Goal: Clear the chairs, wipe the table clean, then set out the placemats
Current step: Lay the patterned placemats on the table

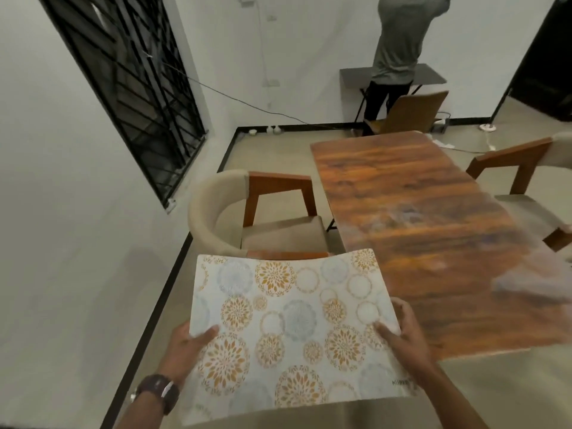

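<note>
Step in hand, as I judge it: setting out placemats. My left hand (188, 339) and right hand (402, 329) each pinch one side of a floral placemat (291, 323), held in the air beside the wooden table (411, 212), above the near armchair (247, 224). The tabletop shows faint wipe smears. Next move: swing the placemat right and lay it flat, square to the table edge.
</note>
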